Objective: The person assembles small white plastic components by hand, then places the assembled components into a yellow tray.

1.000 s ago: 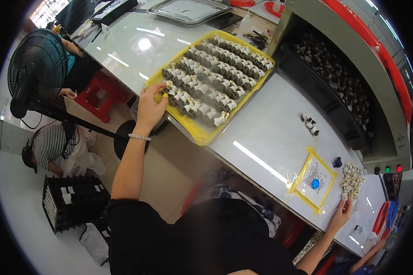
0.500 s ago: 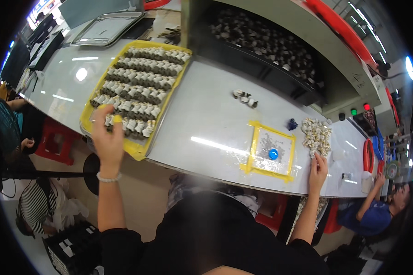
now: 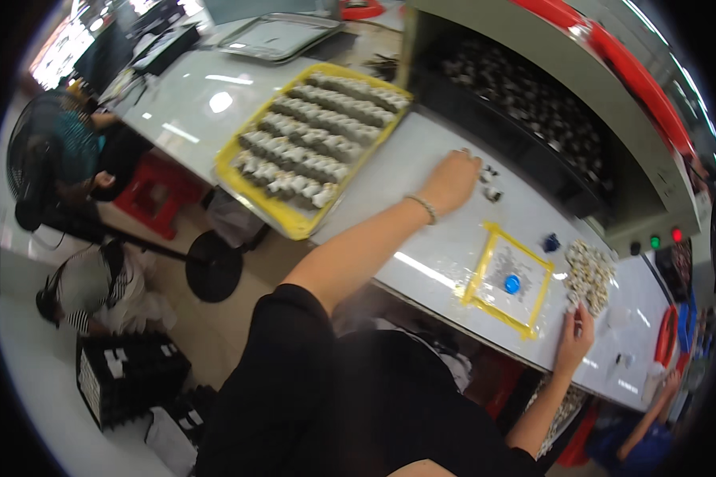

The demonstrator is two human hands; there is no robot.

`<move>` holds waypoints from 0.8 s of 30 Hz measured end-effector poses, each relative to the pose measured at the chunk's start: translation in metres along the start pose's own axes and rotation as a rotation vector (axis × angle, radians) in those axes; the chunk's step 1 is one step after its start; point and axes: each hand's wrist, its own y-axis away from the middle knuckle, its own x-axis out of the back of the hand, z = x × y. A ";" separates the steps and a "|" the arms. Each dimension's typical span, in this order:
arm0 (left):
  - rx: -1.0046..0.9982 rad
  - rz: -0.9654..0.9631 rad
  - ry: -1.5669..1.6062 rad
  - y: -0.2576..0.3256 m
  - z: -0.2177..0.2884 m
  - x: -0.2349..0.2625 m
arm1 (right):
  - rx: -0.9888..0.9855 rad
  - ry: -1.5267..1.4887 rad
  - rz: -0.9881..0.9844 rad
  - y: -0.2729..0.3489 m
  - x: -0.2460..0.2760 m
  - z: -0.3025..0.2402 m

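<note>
Left hand (image 3: 452, 181) back-up on an outstretched arm (image 3: 354, 254), right hand (image 3: 576, 342) with bent fingers (image 3: 585, 319)

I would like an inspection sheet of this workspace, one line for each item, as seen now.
Surface: white table, glossy, with light reflections.
Work items: pile of pale pieces; loose dark-and-white pieces; yellow tray holding rows of pieces.
Clutter: metal tray; blue round item inside yellow tape frame.
Grips: left grip beside the loose pieces, hold unclear; right grip at the pile's near edge.
Cables: thin cord near the fan.
Surroundings: red stool; person in striped top.
</note>
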 end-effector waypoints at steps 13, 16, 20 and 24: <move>-0.144 0.010 0.042 0.083 0.021 0.032 | 0.051 -0.019 -0.075 -0.002 0.001 0.025; -0.067 -0.194 0.082 0.079 0.015 0.036 | 0.085 0.034 -0.091 -0.006 -0.002 0.027; -0.062 -0.260 0.212 0.078 0.013 0.044 | 0.083 0.104 -0.082 -0.002 0.001 0.001; -0.129 -0.228 0.248 0.078 0.009 0.033 | -0.052 0.111 -0.134 0.001 0.008 -0.027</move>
